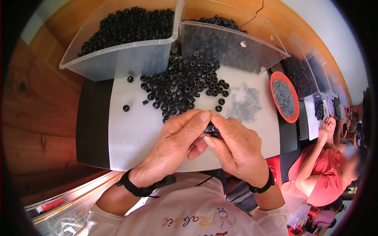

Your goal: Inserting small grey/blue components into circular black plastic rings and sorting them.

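Observation:
My left hand (179,135) and my right hand (238,143) meet over the near part of the white work surface (130,137). Between their fingertips they pinch a small round black part (212,129) with a bit of shiny metal showing in it. Fingers cover most of this part. Just beyond my hands spreads a loose heap of black ring-like parts (177,86), each with a hole. Right of the heap lies a scatter of tiny clear or grey pieces (245,103).
Two translucent bins, the left one (118,59) and the right one (232,45), stand behind the heap, full of black parts. An orange bowl (274,92) of small grey pieces sits at the right. Further right, a person in a red shirt (319,173) works at the same row.

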Motion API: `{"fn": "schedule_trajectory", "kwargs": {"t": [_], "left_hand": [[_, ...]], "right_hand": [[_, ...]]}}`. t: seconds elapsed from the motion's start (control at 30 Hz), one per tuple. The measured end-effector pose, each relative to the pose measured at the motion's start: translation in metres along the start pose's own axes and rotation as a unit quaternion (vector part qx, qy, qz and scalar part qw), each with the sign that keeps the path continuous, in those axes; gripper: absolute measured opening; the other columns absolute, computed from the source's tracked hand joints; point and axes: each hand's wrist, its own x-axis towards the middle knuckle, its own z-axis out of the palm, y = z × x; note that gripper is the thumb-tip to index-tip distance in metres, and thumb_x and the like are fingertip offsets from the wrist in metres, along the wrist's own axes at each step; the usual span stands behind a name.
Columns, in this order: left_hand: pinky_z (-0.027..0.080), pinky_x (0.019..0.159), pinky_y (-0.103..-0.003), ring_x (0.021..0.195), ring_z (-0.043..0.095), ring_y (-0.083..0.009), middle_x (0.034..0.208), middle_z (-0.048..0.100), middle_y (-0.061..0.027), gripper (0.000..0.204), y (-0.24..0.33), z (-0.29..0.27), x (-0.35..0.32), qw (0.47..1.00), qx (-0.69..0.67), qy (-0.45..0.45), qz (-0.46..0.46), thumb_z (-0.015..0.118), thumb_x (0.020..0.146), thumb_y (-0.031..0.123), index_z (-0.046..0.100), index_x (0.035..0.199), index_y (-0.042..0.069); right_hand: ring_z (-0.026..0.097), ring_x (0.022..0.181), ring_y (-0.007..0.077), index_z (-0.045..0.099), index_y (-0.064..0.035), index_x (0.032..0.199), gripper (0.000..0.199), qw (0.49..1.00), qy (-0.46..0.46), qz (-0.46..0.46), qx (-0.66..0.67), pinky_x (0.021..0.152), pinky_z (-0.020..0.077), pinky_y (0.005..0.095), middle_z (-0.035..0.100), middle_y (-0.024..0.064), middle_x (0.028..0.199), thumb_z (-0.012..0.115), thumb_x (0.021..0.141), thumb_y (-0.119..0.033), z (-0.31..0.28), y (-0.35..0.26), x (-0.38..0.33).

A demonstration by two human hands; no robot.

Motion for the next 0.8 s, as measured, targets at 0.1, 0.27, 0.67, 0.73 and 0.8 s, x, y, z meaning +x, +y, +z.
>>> {"fn": "schedule_trajectory", "kwargs": {"t": [0.1, 0.27, 0.67, 0.73, 0.8], "left_hand": [[0.035, 0.047, -0.022, 0.052, 0.045, -0.0067, 0.068, 0.054, -0.0001, 0.038, -0.003, -0.002, 0.004, 0.999, -0.027, 0.018, -0.029, 0.048, 0.11, 0.039, 0.065, 0.103, 0.005], [0.032, 0.044, -0.024, 0.048, 0.042, -0.0096, 0.064, 0.054, -0.003, 0.035, -0.004, -0.002, 0.009, 0.997, -0.043, 0.045, -0.047, 0.047, 0.11, 0.036, 0.059, 0.096, 0.007], [0.028, 0.045, -0.026, 0.048, 0.037, -0.0101, 0.063, 0.049, -0.001, 0.041, -0.011, -0.021, 0.022, 0.996, -0.058, 0.024, -0.067, 0.044, 0.11, 0.04, 0.059, 0.09, 0.008], [0.029, 0.045, -0.025, 0.048, 0.037, -0.0098, 0.063, 0.049, -0.0012, 0.041, -0.011, -0.021, 0.022, 0.996, -0.056, 0.024, -0.066, 0.044, 0.11, 0.04, 0.059, 0.09, 0.008], [0.029, 0.045, -0.025, 0.048, 0.037, -0.0095, 0.063, 0.049, -0.0014, 0.04, -0.011, -0.021, 0.022, 0.996, -0.054, 0.024, -0.067, 0.045, 0.11, 0.039, 0.059, 0.09, 0.008]], "right_hand": [[0.064, 0.062, 0.0247, 0.061, 0.0019, 0.13, 0.038, 0.999, -0.027, 0.025, -0.004, 0.055, 0.0517, 0.0357, 0.062, 0.0124, 0.082, 0.07, 0.093, -0.004, -0.001, 0.001, 0.003], [0.06, 0.063, 0.0214, 0.063, 0.0045, 0.125, 0.031, 0.999, -0.005, 0.034, 0.038, 0.058, 0.0481, 0.0312, 0.062, 0.0111, 0.081, 0.066, 0.095, -0.002, 0.0, 0.008, 0.006], [0.05, 0.063, 0.0081, 0.065, 0.0001, 0.109, 0.015, 0.979, 0.0, 0.15, 0.14, 0.055, 0.0409, 0.0248, 0.055, 0.0039, 0.077, 0.067, 0.094, 0.002, -0.003, 0.028, -0.002], [0.052, 0.065, 0.0108, 0.065, 0.0008, 0.109, 0.015, 0.981, -0.012, 0.145, 0.126, 0.057, 0.0425, 0.0264, 0.057, 0.0057, 0.079, 0.067, 0.094, 0.002, -0.004, 0.021, 0.002], [0.054, 0.067, 0.0107, 0.067, 0.0016, 0.112, 0.018, 0.984, -0.022, 0.135, 0.112, 0.059, 0.0429, 0.0256, 0.059, 0.0059, 0.082, 0.067, 0.094, 0.002, -0.005, 0.019, 0.002]]}}
